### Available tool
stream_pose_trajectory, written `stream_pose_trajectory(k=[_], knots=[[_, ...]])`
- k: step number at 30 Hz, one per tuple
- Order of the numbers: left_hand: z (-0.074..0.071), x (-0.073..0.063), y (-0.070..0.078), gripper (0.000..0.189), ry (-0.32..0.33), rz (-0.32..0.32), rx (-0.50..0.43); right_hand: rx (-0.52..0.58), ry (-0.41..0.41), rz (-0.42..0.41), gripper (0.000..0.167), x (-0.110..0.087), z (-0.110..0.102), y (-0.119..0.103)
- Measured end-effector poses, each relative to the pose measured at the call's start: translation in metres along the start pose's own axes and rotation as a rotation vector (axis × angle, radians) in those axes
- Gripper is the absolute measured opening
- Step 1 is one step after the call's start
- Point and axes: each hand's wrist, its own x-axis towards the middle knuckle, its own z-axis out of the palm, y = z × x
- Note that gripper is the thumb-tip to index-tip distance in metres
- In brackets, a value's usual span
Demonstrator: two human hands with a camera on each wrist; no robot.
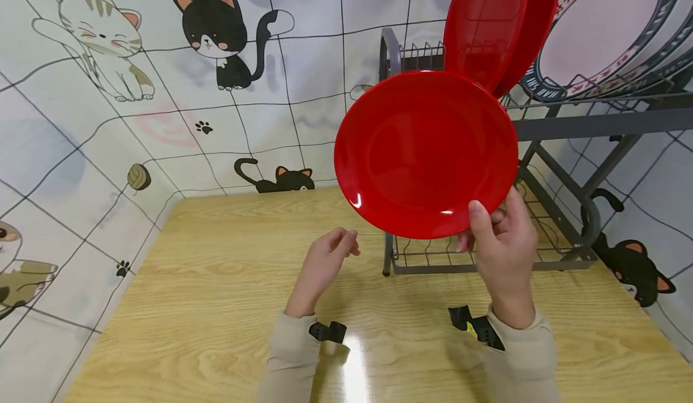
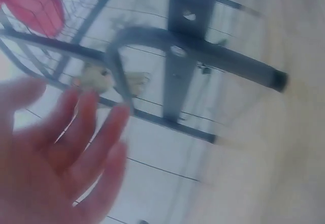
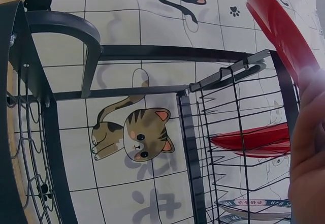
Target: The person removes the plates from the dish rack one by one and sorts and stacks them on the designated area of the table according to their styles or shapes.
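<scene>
My right hand (image 1: 506, 249) pinches a red plate (image 1: 428, 150) at its lower right rim, thumb on the front face. The plate is raised in front of the dish rack (image 1: 574, 129), its face toward the head camera. In the right wrist view the hand (image 3: 308, 142) shows at the right edge, with the held plate (image 3: 277, 28) seen edge-on. Free of any object, my left hand (image 1: 325, 258) hovers over the table to the left of the plate. Its fingers are loosely bent, and in the left wrist view the hand (image 2: 66, 158) appears blurred near the rack frame (image 2: 193, 46).
More red plates (image 1: 489, 24) stand upright on the rack's upper tier, beside several patterned white plates (image 1: 601, 30). The lower wire tier (image 1: 433, 255) sits low over the wooden table (image 1: 216, 307). Cat-printed tiled walls (image 1: 319, 6) enclose the back and sides.
</scene>
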Motion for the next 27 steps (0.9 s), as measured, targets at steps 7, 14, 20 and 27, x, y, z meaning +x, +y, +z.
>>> stream_pose_trajectory(k=[7, 14, 20, 27], knots=[[-0.014, -0.008, 0.032, 0.038, 0.304, 0.092, -0.191, -0.052, -0.048, 0.018, 0.035, 0.001, -0.001, -0.002], [-0.027, -0.021, 0.05, 0.035, 0.355, 0.2, -0.282, -0.057, -0.124, 0.04, 0.039, -0.001, -0.002, -0.004], [-0.03, -0.027, 0.058, 0.034, 0.373, 0.228, -0.305, -0.062, -0.179, 0.081, 0.04, -0.004, -0.003, 0.004], [-0.03, -0.031, 0.06, 0.026, 0.405, 0.198, -0.358, -0.202, -0.25, 0.175, 0.043, -0.008, -0.004, 0.012]])
